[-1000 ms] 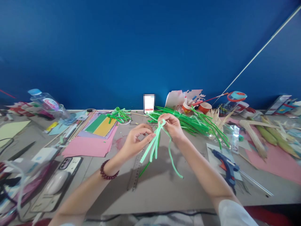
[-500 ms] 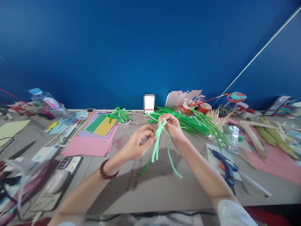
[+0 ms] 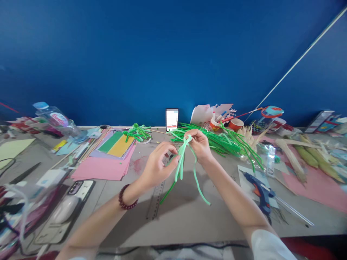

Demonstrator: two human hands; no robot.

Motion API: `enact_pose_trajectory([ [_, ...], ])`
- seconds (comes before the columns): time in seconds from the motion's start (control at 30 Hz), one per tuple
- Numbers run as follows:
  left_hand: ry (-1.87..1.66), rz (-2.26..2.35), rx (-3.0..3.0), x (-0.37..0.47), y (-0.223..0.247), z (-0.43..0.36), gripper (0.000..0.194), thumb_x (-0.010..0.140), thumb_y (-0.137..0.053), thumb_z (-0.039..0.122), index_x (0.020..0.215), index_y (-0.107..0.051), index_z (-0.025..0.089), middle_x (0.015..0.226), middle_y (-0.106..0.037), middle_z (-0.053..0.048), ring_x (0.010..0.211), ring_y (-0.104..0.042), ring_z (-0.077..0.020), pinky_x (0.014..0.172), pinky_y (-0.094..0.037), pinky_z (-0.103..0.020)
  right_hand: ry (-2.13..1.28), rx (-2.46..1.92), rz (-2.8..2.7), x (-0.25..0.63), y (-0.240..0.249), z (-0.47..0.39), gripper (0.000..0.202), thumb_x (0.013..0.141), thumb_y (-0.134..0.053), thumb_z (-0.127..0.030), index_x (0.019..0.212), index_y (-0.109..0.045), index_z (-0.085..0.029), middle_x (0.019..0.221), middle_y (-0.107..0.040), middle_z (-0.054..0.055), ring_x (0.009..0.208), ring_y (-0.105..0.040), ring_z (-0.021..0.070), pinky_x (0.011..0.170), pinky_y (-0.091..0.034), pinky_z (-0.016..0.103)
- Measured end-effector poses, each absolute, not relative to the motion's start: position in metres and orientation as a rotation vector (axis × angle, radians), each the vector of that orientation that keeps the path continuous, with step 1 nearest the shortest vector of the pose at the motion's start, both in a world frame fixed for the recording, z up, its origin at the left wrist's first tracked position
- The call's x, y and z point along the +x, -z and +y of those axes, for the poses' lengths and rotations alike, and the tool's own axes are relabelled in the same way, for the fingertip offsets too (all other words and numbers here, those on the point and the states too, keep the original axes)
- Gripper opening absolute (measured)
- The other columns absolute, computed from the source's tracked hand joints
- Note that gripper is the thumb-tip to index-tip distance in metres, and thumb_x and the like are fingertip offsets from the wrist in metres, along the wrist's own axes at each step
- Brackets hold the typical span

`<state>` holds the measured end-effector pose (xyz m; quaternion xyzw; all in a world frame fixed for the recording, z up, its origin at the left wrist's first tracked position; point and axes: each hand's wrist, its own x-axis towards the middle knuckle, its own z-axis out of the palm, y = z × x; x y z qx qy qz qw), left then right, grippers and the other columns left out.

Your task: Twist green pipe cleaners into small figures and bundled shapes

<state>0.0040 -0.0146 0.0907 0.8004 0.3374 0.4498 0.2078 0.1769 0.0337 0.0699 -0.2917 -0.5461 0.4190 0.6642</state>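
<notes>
Light green pipe cleaners (image 3: 181,162), looped or knotted together at the top, hang in front of me above the table. My right hand (image 3: 200,144) is closed on them just below the loop, thumb and fingers pinching. One long strand dangles away under this hand. On the other side my left hand (image 3: 159,162) has its thumb and forefinger apart, the thumb tip at the edge of the hanging strands. Whether it touches them I cannot tell. Below lie a darker green pipe cleaner (image 3: 167,193) and a clear ruler (image 3: 154,206).
Behind my hands lies a pile of green pipe cleaners (image 3: 225,141). A phone (image 3: 171,118) leans on the blue wall. To the right is a glue gun (image 3: 260,191); to the left are pink paper sheets (image 3: 99,168), a second phone (image 3: 84,189) and a plastic bottle (image 3: 55,117).
My left hand has shifted slightly, its forefinger drawing back from the strands and its thumb and forefinger spreading wider. The right hand keeps its pinch in nearly the same place.
</notes>
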Motion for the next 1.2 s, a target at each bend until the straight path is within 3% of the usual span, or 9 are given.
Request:
enact_pose_trajectory([
  [0.27, -1.301, 0.946, 2.405, 0.005, -0.088, -0.016, 0.014, 0.08, -0.05, 0.009, 0.087, -0.057, 0.019, 0.096, -0.058, -0.006, 0.091, -0.057, -0.0164, 0.08, -0.048, -0.031, -0.918, -0.672, -1.244, 0.174, -0.069, 0.033, 0.022, 0.071, -0.073, -0.039, 0.069, -0.061, -0.02, 0.07, -0.061, 0.0, 0.065, -0.054, 0.0117, 0.06, -0.044, 0.025],
  [0.43, -1.352, 1.065, 2.608, 0.003, -0.087, -0.016, 0.006, 0.079, -0.058, 0.022, 0.084, -0.057, 0.019, 0.093, -0.059, -0.007, 0.086, -0.057, -0.0188, 0.075, -0.048, -0.032, -0.937, -0.667, -1.236, 0.173, -0.071, 0.032, 0.024, 0.069, -0.074, -0.04, 0.069, -0.061, -0.02, 0.07, -0.061, -0.001, 0.062, -0.053, 0.0109, 0.058, -0.044, 0.024],
  [0.5, -1.36, 1.127, 2.751, 0.003, -0.084, -0.014, 0.001, 0.08, -0.056, 0.019, 0.08, -0.057, 0.018, 0.092, -0.061, -0.007, 0.084, -0.057, -0.0191, 0.071, -0.046, -0.032, -0.945, -0.672, -1.218, 0.173, -0.071, 0.032, 0.025, 0.068, -0.074, -0.041, 0.069, -0.061, -0.02, 0.069, -0.061, -0.001, 0.06, -0.052, 0.0104, 0.056, -0.043, 0.024],
  [0.63, -1.318, 1.172, 2.895, 0.006, -0.081, -0.015, 0.009, 0.082, -0.052, 0.012, 0.078, -0.059, 0.018, 0.096, -0.063, -0.008, 0.086, -0.057, -0.0207, 0.07, -0.045, -0.032, -0.974, -0.7, -1.141, 0.17, -0.068, 0.033, 0.027, 0.065, -0.076, -0.041, 0.068, -0.06, -0.019, 0.068, -0.06, -0.002, 0.057, -0.049, 0.0091, 0.053, -0.041, 0.022],
  [0.97, -1.376, 1.218, 2.879, 0.006, -0.083, -0.015, 0.006, 0.081, -0.053, 0.014, 0.079, -0.058, 0.018, 0.092, -0.063, -0.007, 0.08, -0.057, -0.0184, 0.069, -0.045, -0.03, -1.047, -0.733, -1.031, 0.168, -0.068, 0.035, 0.032, 0.061, -0.078, -0.044, 0.068, -0.057, -0.02, 0.063, -0.058, -0.003, 0.049, -0.045, 0.0074, 0.047, -0.038, 0.021],
  [1.13, -1.437, 1.241, 2.982, 0.005, -0.081, -0.016, 0.018, 0.078, -0.052, 0.007, 0.089, -0.061, 0.018, 0.101, -0.063, -0.01, 0.091, -0.057, -0.0221, 0.076, -0.044, -0.035, -1.022, -0.769, -1.017, 0.17, -0.066, 0.036, 0.027, 0.065, -0.076, -0.039, 0.07, -0.058, -0.02, 0.063, -0.058, -0.004, 0.049, -0.045, 0.007, 0.047, -0.036, 0.021],
  [1.2, -1.388, 1.229, 2.992, 0.006, -0.082, -0.017, 0.015, 0.077, -0.054, 0.012, 0.088, -0.062, 0.017, 0.106, -0.061, -0.012, 0.095, -0.056, -0.0247, 0.079, -0.043, -0.038, -0.993, -0.783, -1.034, 0.17, -0.064, 0.035, 0.024, 0.068, -0.074, -0.037, 0.071, -0.058, -0.02, 0.065, -0.059, -0.004, 0.051, -0.046, 0.0072, 0.049, -0.037, 0.021],
])
